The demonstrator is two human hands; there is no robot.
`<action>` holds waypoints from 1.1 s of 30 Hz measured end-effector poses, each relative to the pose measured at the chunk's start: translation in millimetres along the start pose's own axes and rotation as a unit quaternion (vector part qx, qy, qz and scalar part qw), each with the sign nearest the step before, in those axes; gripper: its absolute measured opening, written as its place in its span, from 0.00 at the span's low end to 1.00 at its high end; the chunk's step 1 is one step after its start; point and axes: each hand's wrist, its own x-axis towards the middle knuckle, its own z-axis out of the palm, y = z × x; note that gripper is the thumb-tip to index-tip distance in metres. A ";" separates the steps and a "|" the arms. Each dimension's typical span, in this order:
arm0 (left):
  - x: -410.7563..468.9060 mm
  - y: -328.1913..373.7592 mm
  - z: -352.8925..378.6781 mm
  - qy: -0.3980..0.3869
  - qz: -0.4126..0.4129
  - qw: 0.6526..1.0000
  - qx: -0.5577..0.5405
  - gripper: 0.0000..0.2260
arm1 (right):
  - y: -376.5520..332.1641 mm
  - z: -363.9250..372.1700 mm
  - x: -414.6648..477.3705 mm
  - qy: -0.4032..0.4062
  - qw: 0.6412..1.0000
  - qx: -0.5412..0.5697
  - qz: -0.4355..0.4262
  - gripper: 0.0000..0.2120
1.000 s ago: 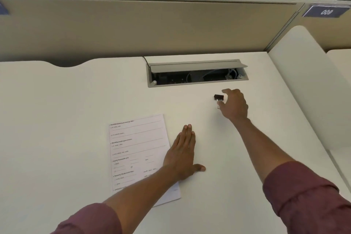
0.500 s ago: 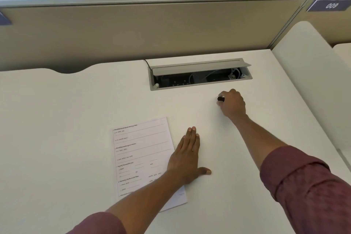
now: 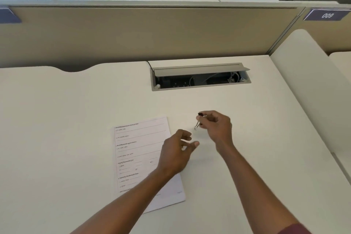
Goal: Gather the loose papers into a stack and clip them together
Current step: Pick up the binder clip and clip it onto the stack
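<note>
Now we have the R hand (image 3: 218, 129) pinched on a small black binder clip (image 3: 199, 119), held up off the desk (image 3: 76, 138); the clip's dark body shows at the fingertips (image 3: 198, 118), its silver wire handles hanging down toward the desk. L hand (image 3: 176, 154) sits just below-left of the R hand, fingers curled loose, thumb out, gripping nothing; it hovers over the right edge of the papers (image 3: 140, 150), and we can't tell whether it touches them. Papers lie flat under and to the left of the L hand and forearm, printed form side up, looking like one squared stack w/ edges lined up; sheet count not readable. Clip is near the papers' top right corner but apart from it, not on the stack yet. Beyond both hands, an open cable tray (image 3: 199, 80) is set into the desk, lid raised, wires inside. Past that, a beige partition (image 3: 133, 34) w/ a number tag at far right
</note>
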 end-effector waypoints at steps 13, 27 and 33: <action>-97.6 -24.0 -70.5 0.125 -0.040 0.988 -0.084 0.08 | -3.1 51.4 -132.7 -0.118 0.988 0.063 0.073 0.04; -137.2 -28.7 -86.5 0.161 -0.056 0.972 -0.164 0.06 | -11.5 68.7 -157.0 -0.170 0.981 0.067 0.067 0.04; -143.0 -33.7 -90.8 0.174 -0.035 0.974 -0.141 0.08 | -17.9 62.1 -159.8 -0.221 0.962 0.115 0.113 0.04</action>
